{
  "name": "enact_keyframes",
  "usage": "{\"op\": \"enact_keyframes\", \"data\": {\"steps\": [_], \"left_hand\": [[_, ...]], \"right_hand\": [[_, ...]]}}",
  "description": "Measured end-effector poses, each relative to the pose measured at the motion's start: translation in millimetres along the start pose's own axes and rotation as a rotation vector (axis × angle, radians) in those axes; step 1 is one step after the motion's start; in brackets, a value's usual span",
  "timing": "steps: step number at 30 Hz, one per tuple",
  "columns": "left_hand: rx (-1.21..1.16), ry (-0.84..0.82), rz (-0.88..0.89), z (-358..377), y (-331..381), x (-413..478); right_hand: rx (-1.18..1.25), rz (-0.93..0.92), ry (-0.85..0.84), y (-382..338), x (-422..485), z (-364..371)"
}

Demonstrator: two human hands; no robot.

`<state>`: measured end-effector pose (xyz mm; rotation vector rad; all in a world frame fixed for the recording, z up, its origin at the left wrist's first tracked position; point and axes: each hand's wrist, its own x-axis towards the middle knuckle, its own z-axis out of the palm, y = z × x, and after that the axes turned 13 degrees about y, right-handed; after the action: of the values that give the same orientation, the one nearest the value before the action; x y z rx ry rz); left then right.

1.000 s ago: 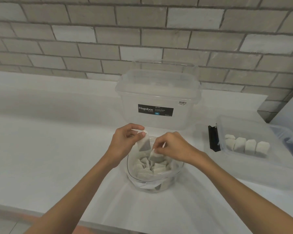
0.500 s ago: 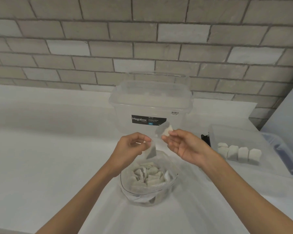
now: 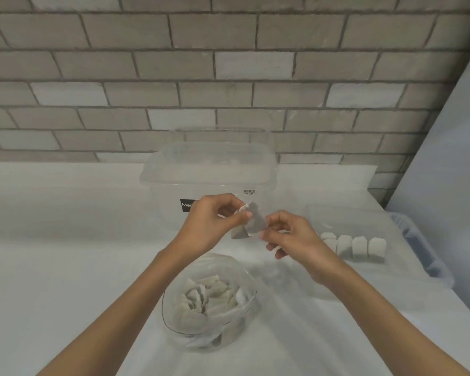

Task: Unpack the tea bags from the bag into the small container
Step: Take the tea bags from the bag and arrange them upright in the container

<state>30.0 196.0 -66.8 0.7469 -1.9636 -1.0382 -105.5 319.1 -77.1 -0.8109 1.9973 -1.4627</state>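
A clear plastic bag stands open on the white counter, holding several grey tea bags. Above it, in front of the big box, both hands hold tea bags in the air. My left hand pinches the top of them between thumb and fingers. My right hand pinches the lower right corner. To the right sits the small clear container with a row of several white tea bags standing upright inside.
A large clear lidded box labelled Megabox stands behind my hands against the brick wall. A blue-tinted clear tub lies at the counter's right end, beside a pale panel. The counter's front edge runs bottom left.
Both hands rose out of the plastic bag with tea bags and came together in front of the big box. The camera view tilted up, so the bag sits lower in frame.
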Motion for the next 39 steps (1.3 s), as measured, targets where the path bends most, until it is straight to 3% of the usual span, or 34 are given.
{"op": "enact_keyframes", "data": {"steps": [2, 4, 8, 18, 24, 32, 39], "left_hand": [[0.125, -0.057, 0.061, 5, 7, 9], [0.193, -0.119, 0.109, 13, 16, 16], [0.237, -0.199, 0.196, 37, 31, 27], [0.211, -0.220, 0.211, 90, 43, 35], [0.187, -0.177, 0.215, 97, 42, 41], [0.249, -0.170, 0.190, 99, 38, 43], [0.290, -0.190, 0.205, 98, 35, 43]], "right_hand": [[-0.193, -0.238, 0.147, -9, 4, -15], [-0.292, -0.433, 0.188, -19, 5, -29], [-0.408, -0.599, 0.175, -26, 8, -53], [-0.547, -0.577, 0.300, -18, 31, -135], [-0.771, -0.525, 0.350, 15, 60, -168], [-1.066, -0.294, 0.093, 77, 96, -156], [-1.167, -0.282, 0.076, 100, 113, -147]]}}
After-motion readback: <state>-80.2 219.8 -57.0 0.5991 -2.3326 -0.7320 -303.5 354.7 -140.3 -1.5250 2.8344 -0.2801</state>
